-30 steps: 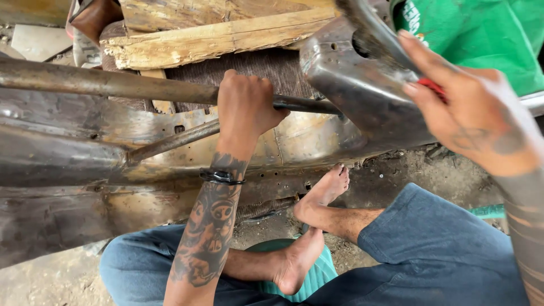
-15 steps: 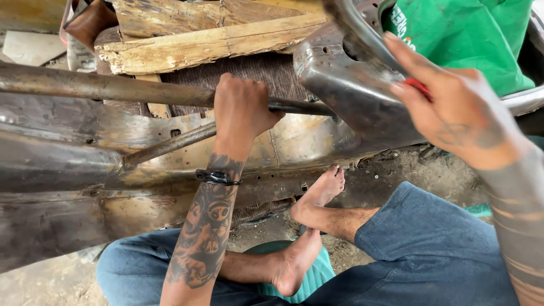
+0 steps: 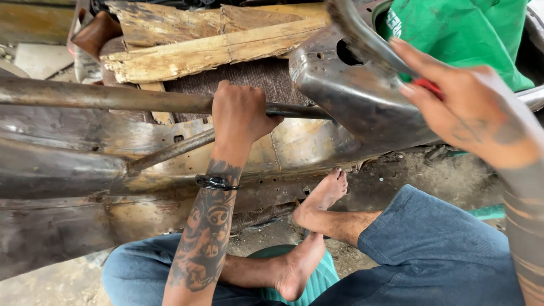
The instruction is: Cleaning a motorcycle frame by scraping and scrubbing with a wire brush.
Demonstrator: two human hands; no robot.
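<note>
Left hand (image 3: 241, 116) closed in a full fist around a rusty steel rod (image 3: 102, 97) running level across a worn, brown-stained sheet-metal body shell (image 3: 351, 96). Right hand (image 3: 470, 107) — fingers curled, partly blurred — grips a red-handled tool (image 3: 426, 86) against the shell's upper curve, below a green cloth (image 3: 453, 28).

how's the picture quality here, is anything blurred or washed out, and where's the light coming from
Head view: soft, even daylight, no hard shadows. The left hand gripping the rusty metal bar is sharp, tattoos readable as shapes. The right hand close to the lens and the dark curved tool it holds are soft with motion blur. Dull sheen on the bent metal panel; the green cloth looks bright, not blown out.
</note>
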